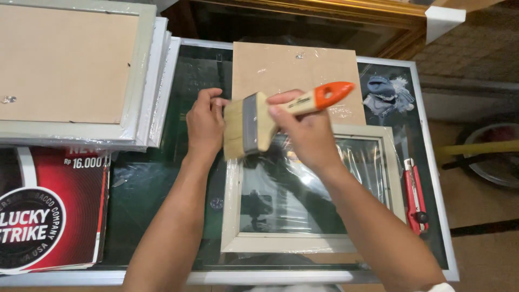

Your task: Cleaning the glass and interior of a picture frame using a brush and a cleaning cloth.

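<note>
My right hand (306,131) grips a flat paintbrush (254,123) with pale bristles, a metal band and a wooden handle tipped in orange. The bristles point left and down, over the top left corner of a cream picture frame (286,242) wrapped in clear plastic, which lies on the glass table. My left hand (205,122) sits just left of the brush, fingers curled at the frame's upper left corner and touching the bristles. A brown backing board (294,67) lies behind the frame, partly under it.
A stack of wrapped white frames (81,75) fills the back left, above a red and black printed poster (51,211). A red utility knife (415,194) lies right of the frame, and a grey-blue rag (386,94) at the back right. A gold frame (324,13) leans behind the table.
</note>
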